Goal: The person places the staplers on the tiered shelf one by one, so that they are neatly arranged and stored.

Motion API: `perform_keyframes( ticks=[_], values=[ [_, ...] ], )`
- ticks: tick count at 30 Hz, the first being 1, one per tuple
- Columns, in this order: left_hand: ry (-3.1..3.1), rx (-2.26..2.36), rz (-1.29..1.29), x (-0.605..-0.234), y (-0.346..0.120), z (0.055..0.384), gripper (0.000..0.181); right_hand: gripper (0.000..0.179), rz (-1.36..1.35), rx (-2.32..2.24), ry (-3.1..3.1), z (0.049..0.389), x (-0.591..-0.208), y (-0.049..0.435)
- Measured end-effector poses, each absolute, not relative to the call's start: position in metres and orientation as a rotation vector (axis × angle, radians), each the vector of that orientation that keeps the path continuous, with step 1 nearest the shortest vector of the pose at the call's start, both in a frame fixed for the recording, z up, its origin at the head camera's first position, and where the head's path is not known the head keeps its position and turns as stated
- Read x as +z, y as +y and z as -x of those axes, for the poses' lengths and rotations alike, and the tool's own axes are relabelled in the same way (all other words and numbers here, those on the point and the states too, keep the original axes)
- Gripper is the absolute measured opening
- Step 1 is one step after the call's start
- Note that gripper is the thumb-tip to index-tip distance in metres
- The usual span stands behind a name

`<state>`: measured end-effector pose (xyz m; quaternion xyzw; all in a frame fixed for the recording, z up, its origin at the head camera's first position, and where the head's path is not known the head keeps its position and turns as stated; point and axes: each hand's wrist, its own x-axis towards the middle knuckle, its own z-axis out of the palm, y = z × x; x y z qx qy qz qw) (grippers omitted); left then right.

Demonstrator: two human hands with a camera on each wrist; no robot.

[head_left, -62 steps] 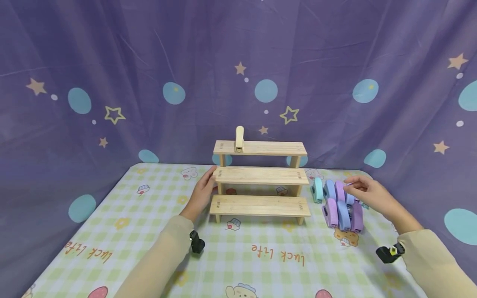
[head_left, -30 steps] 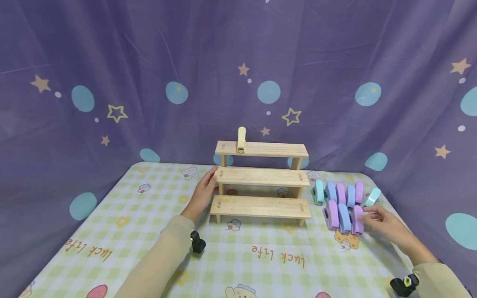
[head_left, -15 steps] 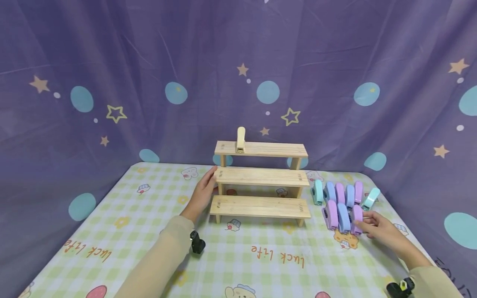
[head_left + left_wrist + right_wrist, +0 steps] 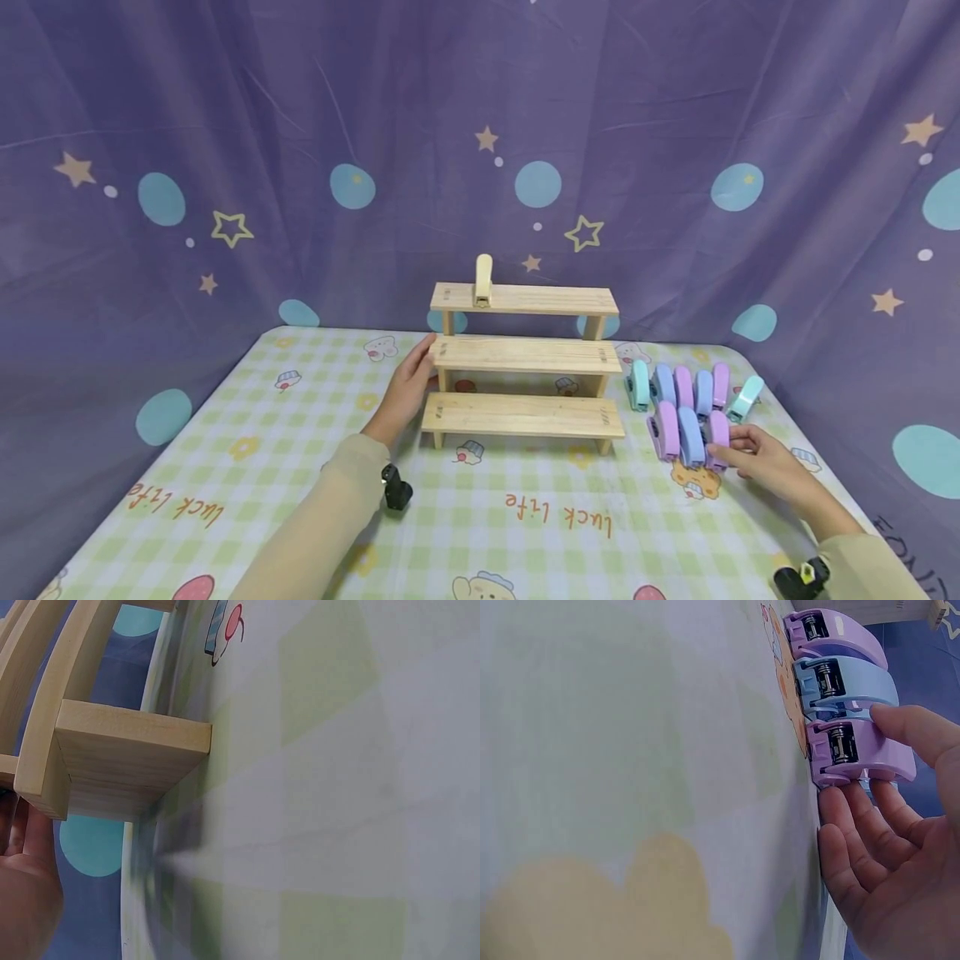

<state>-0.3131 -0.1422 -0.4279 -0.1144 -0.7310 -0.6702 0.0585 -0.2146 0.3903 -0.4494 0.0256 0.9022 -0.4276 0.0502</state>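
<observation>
A three-tier wooden display shelf [image 4: 525, 353] stands on the table. My left hand [image 4: 406, 388] holds its left side by the middle tier; in the left wrist view the fingers [image 4: 34, 832] go up behind the wood and the fingertips are hidden. At the right, my right hand [image 4: 765, 462] pinches the front-right purple stapler [image 4: 717, 431]. In the right wrist view the thumb [image 4: 915, 727] lies on one side of this stapler and the other fingers on the opposite side. A blue stapler [image 4: 691, 437] and another purple stapler [image 4: 667, 431] stand beside it to the left.
A cream stapler [image 4: 483, 282] stands on the top tier, left of its middle. Behind the front staplers is a row of several more, with a teal stapler [image 4: 639, 386] at its left end and a slanted teal stapler [image 4: 746, 398] at its right. A purple curtain [image 4: 637, 108] hangs behind the table.
My right hand has come down from above the back-row staplers to the front-right purple stapler and now pinches it. The left hand and the shelf stay in place.
</observation>
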Motion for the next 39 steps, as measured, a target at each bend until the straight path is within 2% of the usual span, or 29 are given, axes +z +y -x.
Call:
perform_keyframes(
  ticks=[25, 39],
  values=[
    [-2.226, -2.017, 0.349, -0.428, -0.141, 0.313, 0.049, 0.052, -0.078, -1.343, 2.822, 0.210, -0.448, 0.390],
    [-2.248, -2.004, 0.325, -0.427, -0.142, 0.312, 0.049, 0.048, 0.051, -1.343, 2.937, 0.211, -0.419, 0.385]
  ],
)
